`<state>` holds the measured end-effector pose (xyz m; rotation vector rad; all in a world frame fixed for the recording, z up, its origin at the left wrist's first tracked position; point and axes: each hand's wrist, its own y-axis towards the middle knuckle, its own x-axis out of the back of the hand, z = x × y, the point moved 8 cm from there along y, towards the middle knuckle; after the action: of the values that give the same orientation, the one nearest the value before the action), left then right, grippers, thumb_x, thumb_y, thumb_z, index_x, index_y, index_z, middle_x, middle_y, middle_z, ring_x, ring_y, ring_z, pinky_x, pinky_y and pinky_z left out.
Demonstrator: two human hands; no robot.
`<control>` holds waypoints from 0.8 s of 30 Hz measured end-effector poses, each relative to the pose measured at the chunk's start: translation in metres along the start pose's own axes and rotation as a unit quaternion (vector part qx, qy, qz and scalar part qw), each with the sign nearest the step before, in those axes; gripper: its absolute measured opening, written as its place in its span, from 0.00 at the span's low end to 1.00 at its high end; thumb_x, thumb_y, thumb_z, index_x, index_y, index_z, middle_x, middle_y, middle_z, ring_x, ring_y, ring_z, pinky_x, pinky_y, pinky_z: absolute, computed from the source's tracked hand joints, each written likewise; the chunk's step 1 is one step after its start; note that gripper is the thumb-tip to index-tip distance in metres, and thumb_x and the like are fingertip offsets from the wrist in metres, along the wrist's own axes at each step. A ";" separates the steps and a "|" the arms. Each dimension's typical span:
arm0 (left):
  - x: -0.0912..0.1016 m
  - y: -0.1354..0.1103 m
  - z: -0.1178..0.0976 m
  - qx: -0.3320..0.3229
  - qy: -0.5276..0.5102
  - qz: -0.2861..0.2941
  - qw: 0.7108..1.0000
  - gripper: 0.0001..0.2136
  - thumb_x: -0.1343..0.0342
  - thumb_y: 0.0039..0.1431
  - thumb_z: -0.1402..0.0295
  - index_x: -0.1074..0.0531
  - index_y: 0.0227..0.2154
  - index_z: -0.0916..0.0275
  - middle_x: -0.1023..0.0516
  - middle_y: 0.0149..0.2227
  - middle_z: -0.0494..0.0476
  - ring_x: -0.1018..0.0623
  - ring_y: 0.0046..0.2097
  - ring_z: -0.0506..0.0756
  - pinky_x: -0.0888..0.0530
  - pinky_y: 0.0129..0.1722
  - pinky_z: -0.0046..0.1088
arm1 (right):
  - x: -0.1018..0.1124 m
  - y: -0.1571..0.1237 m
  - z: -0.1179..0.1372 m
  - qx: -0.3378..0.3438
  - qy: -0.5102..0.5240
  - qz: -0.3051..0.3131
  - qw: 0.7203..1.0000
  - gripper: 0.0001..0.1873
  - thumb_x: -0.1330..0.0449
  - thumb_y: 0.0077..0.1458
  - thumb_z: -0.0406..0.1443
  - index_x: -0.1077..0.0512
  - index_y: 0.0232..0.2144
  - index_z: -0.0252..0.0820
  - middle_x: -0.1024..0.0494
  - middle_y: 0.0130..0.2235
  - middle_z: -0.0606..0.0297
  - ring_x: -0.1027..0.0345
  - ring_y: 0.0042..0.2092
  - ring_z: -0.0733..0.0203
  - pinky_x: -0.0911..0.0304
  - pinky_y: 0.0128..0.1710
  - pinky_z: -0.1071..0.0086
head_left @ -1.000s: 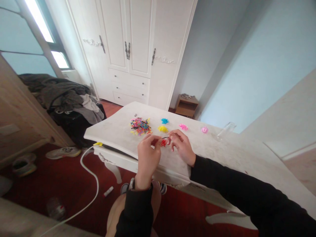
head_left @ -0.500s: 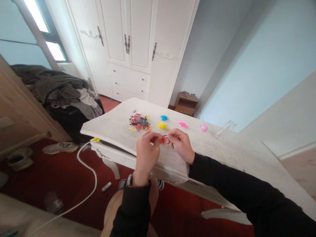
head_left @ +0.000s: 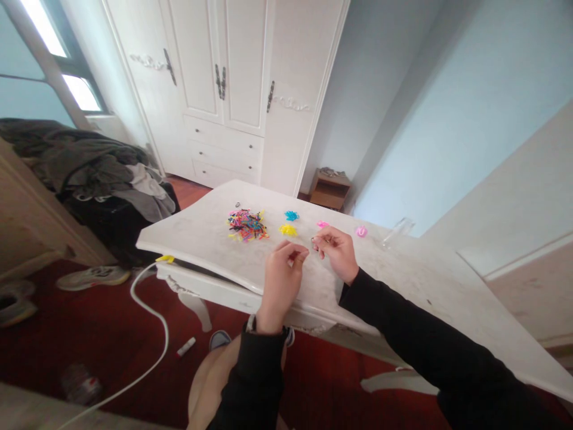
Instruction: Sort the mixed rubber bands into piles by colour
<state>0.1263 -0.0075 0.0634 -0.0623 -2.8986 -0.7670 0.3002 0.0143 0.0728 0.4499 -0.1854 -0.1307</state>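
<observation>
My right hand [head_left: 336, 251] is closed in a pinch above the table, with a small black rubber band [head_left: 313, 242] at its fingertips. Just left of it, my left hand [head_left: 285, 272] has thumb and forefinger pressed together; whatever is between them is too small to make out. Beyond the hands lie a mixed heap of coloured rubber bands [head_left: 248, 225], a yellow pile [head_left: 288, 230] and a blue pile [head_left: 292, 215]. A pink pile [head_left: 322, 224] is partly hidden by my right hand. A single dark band [head_left: 237, 205] rests behind the mixed heap.
The white table [head_left: 197, 230] has a pink-purple bundle [head_left: 360, 231] and a clear plastic container [head_left: 397, 232] toward the right. A white cable [head_left: 166, 334] runs from the table's left edge. Clothes [head_left: 107, 161] are heaped at left; a wardrobe [head_left: 242, 71] stands behind.
My hands have moved apart. The black band, earlier between both hands, is now at my right fingertips. Red bands seen between the hands before are now covered by my left hand. The view has shifted slightly.
</observation>
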 end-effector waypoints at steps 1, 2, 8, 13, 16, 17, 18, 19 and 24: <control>-0.007 -0.002 0.001 0.004 -0.010 0.003 1.000 0.07 0.42 0.61 0.74 0.20 0.30 0.61 0.18 0.34 0.55 0.20 0.35 0.53 0.26 0.38 0.27 | 0.008 0.003 0.000 0.007 -0.003 -0.011 1.000 0.14 0.30 0.51 0.46 0.25 0.27 0.43 0.25 0.23 0.69 0.39 0.20 0.68 0.44 0.19 0.71; -0.011 -0.003 0.002 0.009 -0.019 0.000 1.000 0.07 0.42 0.62 0.73 0.19 0.31 0.61 0.18 0.35 0.56 0.20 0.36 0.53 0.25 0.39 0.28 | 0.019 0.006 0.000 0.016 -0.004 -0.032 0.999 0.14 0.30 0.51 0.46 0.25 0.27 0.43 0.25 0.23 0.69 0.39 0.20 0.67 0.44 0.19 0.71; 0.005 -0.006 0.015 0.060 -0.064 -0.039 0.995 0.07 0.41 0.61 0.72 0.17 0.36 0.62 0.15 0.38 0.58 0.17 0.37 0.54 0.22 0.41 0.29 | 0.068 0.025 -0.008 0.038 -0.131 -0.040 0.990 0.10 0.29 0.48 0.42 0.22 0.24 0.42 0.22 0.27 0.66 0.34 0.28 0.63 0.39 0.26 0.70; 0.023 -0.005 0.022 0.091 -0.105 -0.075 0.987 0.07 0.38 0.58 0.68 0.19 0.37 0.63 0.15 0.35 0.58 0.16 0.37 0.55 0.20 0.41 0.30 | 0.069 0.029 -0.028 0.018 -0.188 0.022 0.982 0.10 0.28 0.44 0.42 0.20 0.24 0.41 0.20 0.30 0.64 0.30 0.33 0.61 0.37 0.32 0.69; 0.022 -0.002 0.024 0.093 -0.125 -0.069 0.985 0.06 0.39 0.58 0.67 0.20 0.35 0.63 0.15 0.34 0.58 0.16 0.36 0.55 0.20 0.40 0.29 | 0.065 0.029 -0.037 0.014 -0.204 0.034 0.978 0.11 0.29 0.45 0.42 0.20 0.24 0.41 0.21 0.31 0.64 0.30 0.33 0.62 0.37 0.31 0.70; 0.021 -0.001 0.024 0.093 -0.134 -0.064 0.985 0.06 0.39 0.59 0.67 0.21 0.34 0.63 0.15 0.34 0.58 0.16 0.36 0.55 0.20 0.40 0.29 | 0.064 0.030 -0.039 0.012 -0.213 0.035 0.976 0.11 0.30 0.46 0.42 0.21 0.24 0.40 0.21 0.31 0.64 0.30 0.33 0.62 0.38 0.31 0.70; 0.019 -0.001 0.024 0.093 -0.142 -0.058 0.984 0.06 0.39 0.59 0.67 0.21 0.34 0.63 0.15 0.33 0.58 0.16 0.36 0.54 0.20 0.39 0.29 | 0.064 0.030 -0.041 0.011 -0.224 0.035 0.974 0.10 0.30 0.46 0.42 0.20 0.24 0.40 0.21 0.31 0.63 0.30 0.33 0.62 0.38 0.31 0.70; 0.017 -0.001 0.023 0.092 -0.149 -0.052 0.983 0.06 0.39 0.59 0.66 0.21 0.34 0.63 0.16 0.33 0.58 0.16 0.35 0.54 0.20 0.39 0.28 | 0.064 0.030 -0.041 0.011 -0.234 0.032 0.972 0.10 0.31 0.47 0.42 0.20 0.24 0.40 0.21 0.32 0.63 0.30 0.34 0.61 0.39 0.31 0.70; 0.002 -0.004 0.020 0.093 -0.162 -0.017 0.982 0.05 0.39 0.61 0.67 0.21 0.35 0.63 0.16 0.34 0.57 0.15 0.35 0.55 0.21 0.39 0.28 | 0.064 0.026 -0.024 0.043 -0.242 -0.018 0.969 0.11 0.32 0.51 0.43 0.21 0.26 0.42 0.21 0.32 0.64 0.30 0.35 0.61 0.40 0.33 0.69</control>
<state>0.1213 -0.0007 0.0444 -0.1272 -3.2745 -0.5279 0.3692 0.0368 0.0725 0.5028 -0.6648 -0.2691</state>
